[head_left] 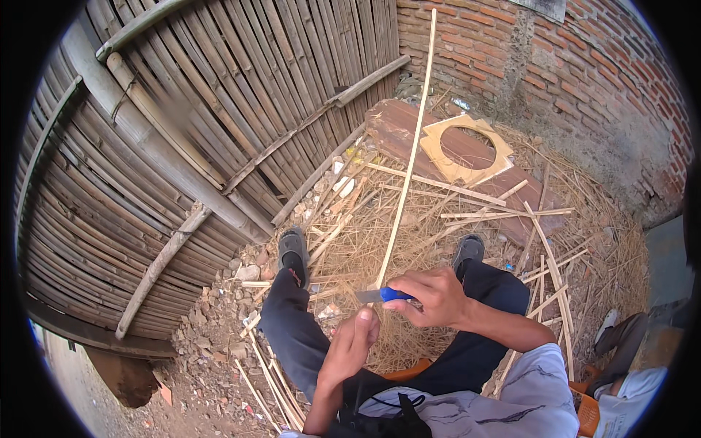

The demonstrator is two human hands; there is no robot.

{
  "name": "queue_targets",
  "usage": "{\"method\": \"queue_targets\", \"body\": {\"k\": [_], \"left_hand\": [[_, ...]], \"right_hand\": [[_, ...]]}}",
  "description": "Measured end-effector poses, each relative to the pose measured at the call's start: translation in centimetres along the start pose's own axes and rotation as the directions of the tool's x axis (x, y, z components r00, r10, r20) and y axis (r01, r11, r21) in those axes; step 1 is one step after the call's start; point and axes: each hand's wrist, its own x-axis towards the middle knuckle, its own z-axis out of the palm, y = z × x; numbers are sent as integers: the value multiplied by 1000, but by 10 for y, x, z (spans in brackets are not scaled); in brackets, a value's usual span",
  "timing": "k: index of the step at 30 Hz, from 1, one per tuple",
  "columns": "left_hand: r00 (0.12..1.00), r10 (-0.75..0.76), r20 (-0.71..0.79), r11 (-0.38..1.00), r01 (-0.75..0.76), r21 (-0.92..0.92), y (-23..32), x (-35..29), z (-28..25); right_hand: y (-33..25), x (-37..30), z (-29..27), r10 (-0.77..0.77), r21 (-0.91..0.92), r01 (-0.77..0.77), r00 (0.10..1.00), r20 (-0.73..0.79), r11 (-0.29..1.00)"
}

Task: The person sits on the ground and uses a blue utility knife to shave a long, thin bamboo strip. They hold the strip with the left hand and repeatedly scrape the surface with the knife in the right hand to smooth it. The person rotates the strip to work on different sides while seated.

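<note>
My right hand [437, 296] is wrapped round the blue handle of a knife [393, 294]. Its short metal blade points left and lies against a long, pale bamboo strip [404, 193] near the strip's lower end. Just below the blade, my left hand [354, 342] is closed, thumb up, around that lower end, which the fingers hide. From my hands the strip rises away from me, tilted slightly right, its far tip reaching up in front of the brick wall. Both hands are between my knees, above a heap of thin shavings [398, 339].
More pale strips [551, 255] lie scattered to the right, with others [274, 390] at lower left. Ahead, a wooden frame with a round hole [432, 146] rests on a brown board [391, 124]. A bamboo wall [241, 95] stands left, a brick wall [577, 80] behind. Another person's leg [621, 339] shows at right.
</note>
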Motion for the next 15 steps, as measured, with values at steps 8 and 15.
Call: {"method": "queue_targets", "body": {"k": [8,15], "left_hand": [[997,-10,-73,990,20,143,3,2,4],[997,15,-77,981,0,194,4,0,-2]], "right_hand": [[0,3,-4,56,-53,-55,998,19,997],[1,7,-7,29,-108,-30,1000,-8,994]]}}
